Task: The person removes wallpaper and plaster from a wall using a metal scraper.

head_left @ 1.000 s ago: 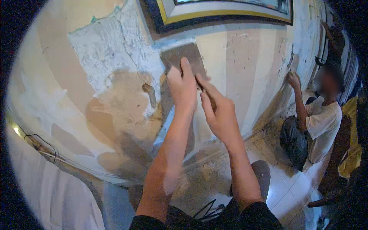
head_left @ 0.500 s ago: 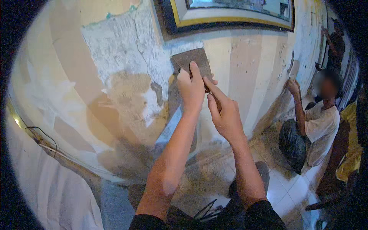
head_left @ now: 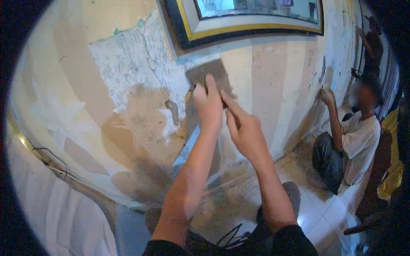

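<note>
From here I see a patchy wall (head_left: 273, 85) and, hanging on it, a dark-edged frame (head_left: 256, 32). My left hand (head_left: 208, 109) grips a flat brown scraper (head_left: 219, 73) just below the frame; my right hand (head_left: 249, 134), blurred, seems closed on its lower end.

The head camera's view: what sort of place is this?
Probably a room in a home: a large black-and-gold framed picture or mirror hangs on a striped, patchy wall, above a light tiled floor.
</note>
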The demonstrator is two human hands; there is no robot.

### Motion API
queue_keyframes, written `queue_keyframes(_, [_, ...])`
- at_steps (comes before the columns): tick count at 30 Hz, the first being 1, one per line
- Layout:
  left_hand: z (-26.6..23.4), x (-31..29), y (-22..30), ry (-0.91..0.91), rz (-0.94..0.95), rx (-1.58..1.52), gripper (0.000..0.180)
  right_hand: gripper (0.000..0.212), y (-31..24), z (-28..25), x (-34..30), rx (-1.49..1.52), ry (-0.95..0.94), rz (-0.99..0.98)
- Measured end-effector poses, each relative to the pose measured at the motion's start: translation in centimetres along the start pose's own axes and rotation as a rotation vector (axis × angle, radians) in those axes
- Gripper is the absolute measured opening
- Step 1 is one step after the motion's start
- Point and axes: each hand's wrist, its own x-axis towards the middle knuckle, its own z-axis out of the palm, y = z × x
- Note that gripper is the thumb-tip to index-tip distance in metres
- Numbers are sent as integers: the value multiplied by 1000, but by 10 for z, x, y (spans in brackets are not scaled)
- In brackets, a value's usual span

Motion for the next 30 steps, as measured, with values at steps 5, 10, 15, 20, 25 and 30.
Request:
queue_keyframes(5, [-29,-34,-13,-44,-78,32,35,43,23,-7,-5,-52,38,-84])
queue_keyframes(10, [-116,-123,-51,-530,85,399,26,49,79,-12,-28,31,238,-212])
queue_keyframes(15, [-233,-199,-112,-139,-515,384,18,60,145,-15,-137,205,54,453])
queue_keyframes(20, [-263,-199,-127,249,-447,-203,12,54,192,-19,-153,-7,223,406])
queue_keyframes(25, [-245,-196,-125,276,-529,-258,9,47,207,-13,-151,413,356,591])
queue_keyframes(30, [-236,-202,-132,252,-604,-212,6,43,212,1,-146,-187,426,189])
